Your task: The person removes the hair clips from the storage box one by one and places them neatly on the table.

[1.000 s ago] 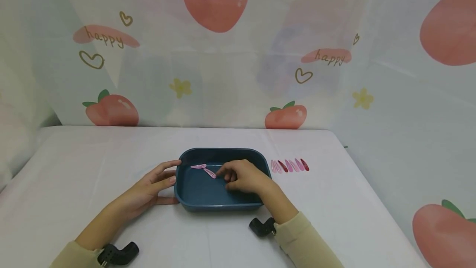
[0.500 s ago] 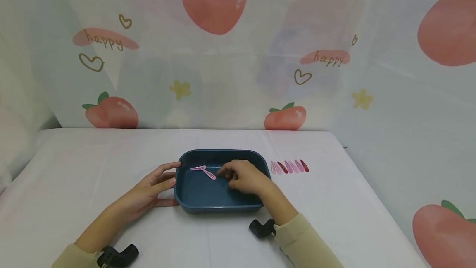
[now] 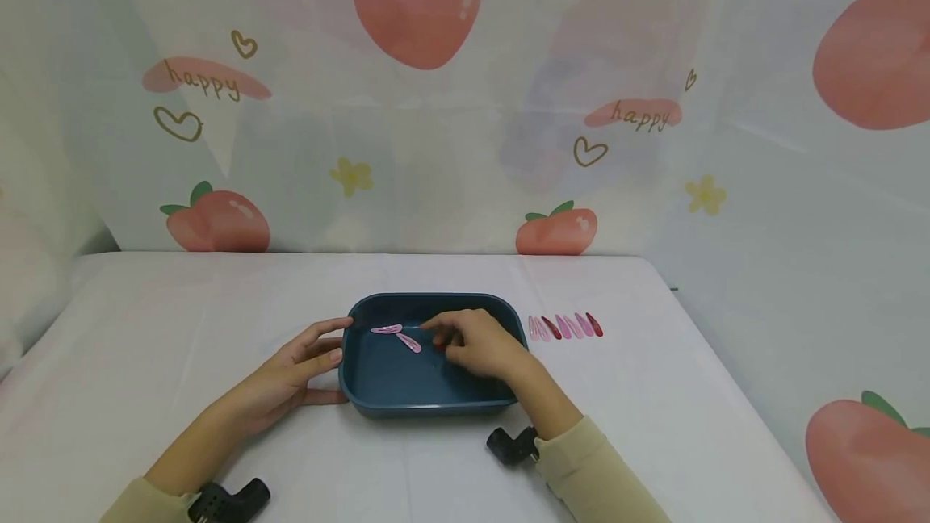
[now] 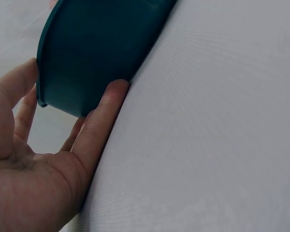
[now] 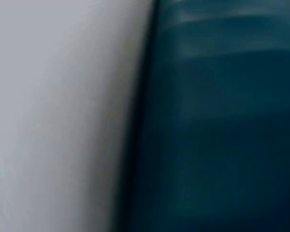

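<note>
A dark teal tray (image 3: 392, 407) stands on the white table. My left hand (image 3: 272, 386) is at its left side, fairly straight fingers touching rim and wall; in the left wrist view, the left hand (image 4: 43, 179) has fingertips against the tray wall (image 4: 87, 53). My right hand (image 3: 479, 345) is inside the tray, fingers bent, pinching what looks like a red hair clip (image 3: 439, 346), mostly hidden. Two pink snap hair clips, one lying flat (image 3: 387, 329) and one slanted (image 3: 410, 343), lie left of it. The right wrist view shows only the blurred tray wall (image 5: 222, 121).
Several pink and red snap hair clips (image 3: 565, 327) lie in a row on the table right of the tray. A printed cloth backdrop (image 3: 436, 144) rises behind the table. Black wrist cameras, one left (image 3: 228, 500) and one right (image 3: 512, 445), sit near the sleeves.
A bit of red now shows beneath my right fingers, which have shifted and lifted slightly within the tray. My left hand stays at the tray's side, and the pink clips lie as before.
</note>
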### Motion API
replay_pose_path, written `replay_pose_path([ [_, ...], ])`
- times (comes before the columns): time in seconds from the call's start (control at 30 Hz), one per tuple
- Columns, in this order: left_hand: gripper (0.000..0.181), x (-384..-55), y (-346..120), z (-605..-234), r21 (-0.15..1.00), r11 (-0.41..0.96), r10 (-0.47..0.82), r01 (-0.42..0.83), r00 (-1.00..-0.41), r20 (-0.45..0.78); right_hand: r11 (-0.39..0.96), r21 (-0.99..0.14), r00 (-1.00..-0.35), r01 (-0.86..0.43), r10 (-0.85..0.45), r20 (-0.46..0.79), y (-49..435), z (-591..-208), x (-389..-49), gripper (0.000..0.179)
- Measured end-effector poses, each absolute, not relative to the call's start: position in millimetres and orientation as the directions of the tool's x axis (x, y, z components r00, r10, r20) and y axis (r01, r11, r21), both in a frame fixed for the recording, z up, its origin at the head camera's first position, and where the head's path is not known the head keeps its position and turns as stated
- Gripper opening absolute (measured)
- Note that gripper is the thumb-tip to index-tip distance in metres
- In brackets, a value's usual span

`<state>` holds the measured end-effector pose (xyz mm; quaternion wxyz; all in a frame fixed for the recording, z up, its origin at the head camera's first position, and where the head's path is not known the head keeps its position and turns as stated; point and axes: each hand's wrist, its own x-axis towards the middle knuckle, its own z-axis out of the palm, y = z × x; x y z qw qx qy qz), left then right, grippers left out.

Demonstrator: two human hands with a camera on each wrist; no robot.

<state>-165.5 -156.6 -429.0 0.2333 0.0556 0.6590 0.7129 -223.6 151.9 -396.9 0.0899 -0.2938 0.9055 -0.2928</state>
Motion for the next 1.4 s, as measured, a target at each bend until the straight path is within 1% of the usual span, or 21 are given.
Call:
replay_pose_path([
  [0.13,0.057,-165,-157,-430,0.964,-0.024,0.407,-0.265,-0.883,-0.233,0.669,-0.568,-0.817,-0.480,-0.577,0.010,155,-392,-224,0.045],
  [0.3,0.057,-165,-157,-430,0.964,-0.020,0.410,-0.264,-0.882,-0.232,0.657,-0.583,-0.818,-0.478,-0.574,0.023,160,-383,-222,0.045],
  [0.5,0.056,-166,-157,-430,0.968,-0.015,0.405,-0.251,-0.886,-0.224,0.659,-0.597,-0.840,-0.457,-0.541,0.045,165,-376,-222,0.043],
  [1.0,0.056,-167,-159,-431,0.969,-0.012,0.410,-0.247,-0.885,-0.221,0.566,-0.699,-0.850,-0.437,-0.514,0.115,178,-362,-226,0.038],
  [1.4,0.056,-168,-161,-430,0.970,-0.026,0.433,-0.241,-0.878,-0.207,0.481,-0.809,-0.888,-0.339,-0.447,0.107,200,-359,-223,0.034],
])
